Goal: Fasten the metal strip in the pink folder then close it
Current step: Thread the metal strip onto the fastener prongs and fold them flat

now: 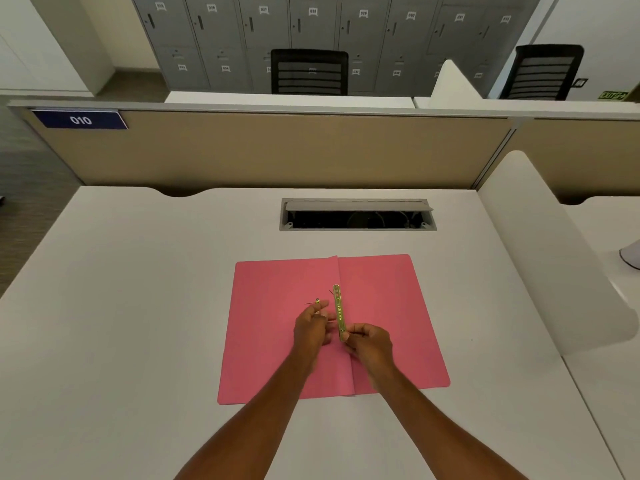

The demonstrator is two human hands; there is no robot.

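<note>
The pink folder point(381, 306) lies open and flat on the white desk, its spine fold running down the middle. A gold metal strip point(339, 311) stands along the fold, just left of centre. My right hand point(369, 342) pinches the strip's near end. My left hand point(311, 329) is beside it on the left flap, fingers closed on a thin metal prong piece point(317, 301) that pokes out above the fingertips. Part of the fastener is hidden by both hands.
The white desk point(138, 306) has an open grey cable hatch point(356, 216) behind the folder. A beige partition with a "010" label point(80, 119) stands at the back. A white divider point(540, 244) borders the right side. Black chairs and grey lockers are beyond.
</note>
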